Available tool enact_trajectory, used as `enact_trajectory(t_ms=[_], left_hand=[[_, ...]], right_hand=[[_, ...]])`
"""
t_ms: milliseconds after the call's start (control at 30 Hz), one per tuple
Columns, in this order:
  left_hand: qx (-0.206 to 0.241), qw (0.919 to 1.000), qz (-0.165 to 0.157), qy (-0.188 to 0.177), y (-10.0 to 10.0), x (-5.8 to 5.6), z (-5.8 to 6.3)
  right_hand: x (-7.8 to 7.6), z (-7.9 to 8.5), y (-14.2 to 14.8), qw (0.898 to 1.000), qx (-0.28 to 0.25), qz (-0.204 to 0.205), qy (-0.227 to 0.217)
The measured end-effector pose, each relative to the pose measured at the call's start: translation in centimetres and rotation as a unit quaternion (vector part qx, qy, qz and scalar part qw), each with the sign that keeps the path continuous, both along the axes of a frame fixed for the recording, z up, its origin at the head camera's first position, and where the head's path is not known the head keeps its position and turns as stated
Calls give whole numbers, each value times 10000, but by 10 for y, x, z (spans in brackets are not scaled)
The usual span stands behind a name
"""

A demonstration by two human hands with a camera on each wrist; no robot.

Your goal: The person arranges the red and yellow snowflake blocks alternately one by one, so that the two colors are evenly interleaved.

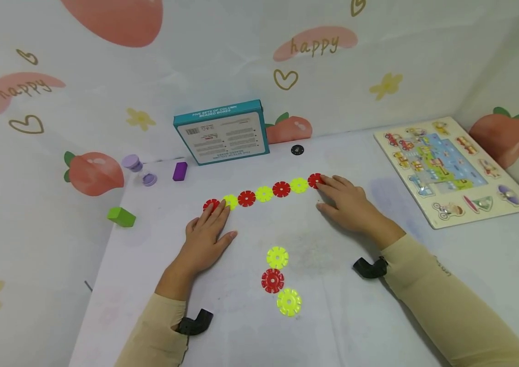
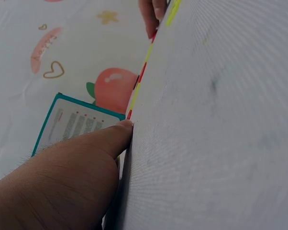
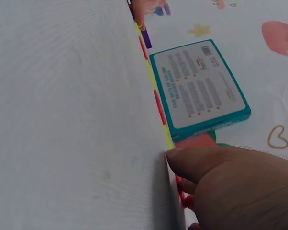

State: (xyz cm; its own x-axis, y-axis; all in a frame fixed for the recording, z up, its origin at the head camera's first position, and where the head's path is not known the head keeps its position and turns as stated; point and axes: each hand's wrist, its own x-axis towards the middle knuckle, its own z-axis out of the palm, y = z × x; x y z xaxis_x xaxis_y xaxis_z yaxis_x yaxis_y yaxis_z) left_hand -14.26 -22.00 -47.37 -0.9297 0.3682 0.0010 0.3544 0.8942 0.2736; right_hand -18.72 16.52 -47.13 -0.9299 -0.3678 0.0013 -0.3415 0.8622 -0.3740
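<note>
A slightly slanting row of red and yellow notched discs, with a red disc (image 1: 281, 189) and a yellow disc (image 1: 264, 193) near its middle, lies flat on the white table. At the row's left end my left hand (image 1: 206, 244) rests its extended fingertips on the end red disc (image 1: 211, 204) and the yellow disc (image 1: 230, 202) beside it. My right hand (image 1: 348, 204) touches the red disc (image 1: 315, 180) at the right end with its fingertips, thumb held apart. Both wrist views show the row edge-on, and each hand partly hides its end.
Nearer me lie a loose yellow disc (image 1: 277, 258), a red disc (image 1: 272, 281) and another yellow disc (image 1: 289, 302). Behind the row stands a teal box (image 1: 227, 135), with a black disc (image 1: 297, 150) beside it. A puzzle board (image 1: 429, 204) lies right; purple block (image 1: 180, 172), hourglass (image 1: 149, 179) and green block (image 1: 121, 217) left.
</note>
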Motion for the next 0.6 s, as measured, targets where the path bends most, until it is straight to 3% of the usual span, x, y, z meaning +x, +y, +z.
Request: enact_trajectory(t_ms=[600], left_hand=[[-52, 10000, -10, 31, 0, 0, -1]], right_hand=[[5, 4, -1, 10000, 51, 11, -54]])
